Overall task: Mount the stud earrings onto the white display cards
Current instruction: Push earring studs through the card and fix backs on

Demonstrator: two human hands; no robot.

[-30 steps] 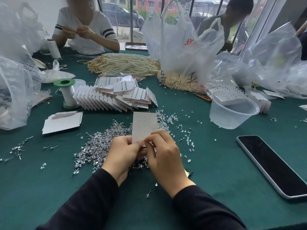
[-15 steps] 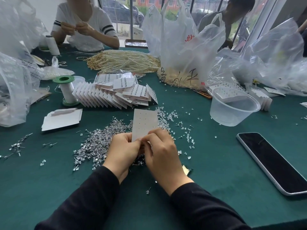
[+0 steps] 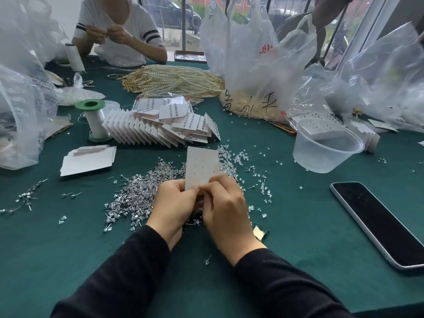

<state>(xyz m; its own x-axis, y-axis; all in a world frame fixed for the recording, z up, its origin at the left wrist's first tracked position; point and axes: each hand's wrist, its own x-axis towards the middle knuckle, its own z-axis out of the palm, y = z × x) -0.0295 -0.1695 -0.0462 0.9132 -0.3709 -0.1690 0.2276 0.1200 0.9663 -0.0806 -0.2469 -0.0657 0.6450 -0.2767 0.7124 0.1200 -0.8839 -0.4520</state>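
Note:
A white display card (image 3: 202,166) with rows of small holes stands upright over a heap of silver stud earrings (image 3: 142,193) on the green table. My left hand (image 3: 175,206) pinches the card's lower left edge. My right hand (image 3: 226,208) has its fingertips curled against the card's lower right part; what they pinch is hidden. Clear earring backs (image 3: 243,161) lie scattered to the right of the card. A fanned stack of filled cards (image 3: 160,125) lies behind.
A phone (image 3: 380,223) lies at the right, a clear plastic tub (image 3: 325,145) behind it. A green-capped spool (image 3: 95,120) and a flat white box (image 3: 88,160) sit at the left. Pearl strands (image 3: 174,81) and plastic bags (image 3: 252,60) fill the back. Two people sit across.
Both hands and the card stay in nearly the same place; the fingertips have shifted slightly at the card's lower edge.

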